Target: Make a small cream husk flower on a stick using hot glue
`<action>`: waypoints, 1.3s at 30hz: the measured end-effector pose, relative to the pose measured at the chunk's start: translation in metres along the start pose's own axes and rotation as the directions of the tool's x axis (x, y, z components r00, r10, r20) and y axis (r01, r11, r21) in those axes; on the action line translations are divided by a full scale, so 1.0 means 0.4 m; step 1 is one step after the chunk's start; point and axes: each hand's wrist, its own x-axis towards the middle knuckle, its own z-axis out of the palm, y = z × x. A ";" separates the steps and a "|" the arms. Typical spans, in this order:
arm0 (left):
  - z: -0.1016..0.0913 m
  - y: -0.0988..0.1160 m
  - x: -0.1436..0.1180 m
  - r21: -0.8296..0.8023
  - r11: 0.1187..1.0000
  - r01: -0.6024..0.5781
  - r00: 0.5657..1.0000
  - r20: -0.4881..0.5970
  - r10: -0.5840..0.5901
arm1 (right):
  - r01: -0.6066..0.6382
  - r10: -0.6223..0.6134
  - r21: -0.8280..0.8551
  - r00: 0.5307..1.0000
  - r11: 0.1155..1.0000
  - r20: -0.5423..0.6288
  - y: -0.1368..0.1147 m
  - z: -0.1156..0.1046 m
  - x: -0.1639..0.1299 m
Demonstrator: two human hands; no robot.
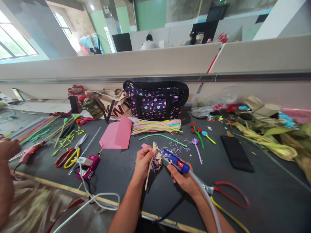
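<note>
Blue plastic shows in the right hand (186, 179): a blue glue gun (175, 160), gripped with fingers wrapped tight around its body, nozzle aimed left. A pale cord (206, 197) runs from its back end down past the wrist. The left hand (143, 161) is pinched shut on a small bundle of paper strips (156, 159), cream with what looks like purple lower down, though the blur there makes the colours hard to judge. The nozzle sits right against the bundle, both held just above the dark counter (267, 194), near its front edge at the middle.

Tiny paper scraps (178, 149) lie scattered just behind the hands. Beyond them rests a stack of pastel paper strips (156, 126), with a folded pink sheet (116, 134) to its left and a spotted dark bag (156, 100) behind. Right of the hands lie a purple paper flower on a stem (196, 147), red flowers on green stems (197, 132), and a black phone (236, 153). Red-handled scissors (228, 192) lie just beside the right wrist. To the left sit red and yellow scissors (69, 155) and a pink glue gun (88, 165) with a white cable. Another person's hand (8, 149) shows at the far left edge, near a red glue gun (31, 150).
</note>
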 end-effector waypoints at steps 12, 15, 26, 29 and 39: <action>0.009 0.010 -0.001 -0.020 1.000 -0.008 1.000 -0.016 0.008 | 0.033 -0.033 -0.039 0.999 0.999 -0.007 -0.005 0.001 0.003; 0.012 0.016 -0.002 -0.015 1.000 -0.015 1.000 -0.025 0.015 | 0.022 -0.023 -0.039 0.999 0.999 -0.029 -0.006 0.005 0.003; -0.005 0.021 0.006 0.068 0.995 -0.070 0.989 -0.129 0.079 | -0.070 0.075 0.027 0.948 0.997 -0.309 -0.034 0.009 0.031; -0.013 0.024 0.014 0.063 0.997 -0.053 0.987 -0.150 0.062 | -0.016 -0.007 -0.080 0.961 0.997 -0.277 -0.015 0.007 0.051; -0.021 0.023 0.034 0.010 0.999 0.044 0.981 -0.188 -0.041 | -0.140 -0.030 -0.473 0.942 0.870 -0.333 0.060 -0.005 0.105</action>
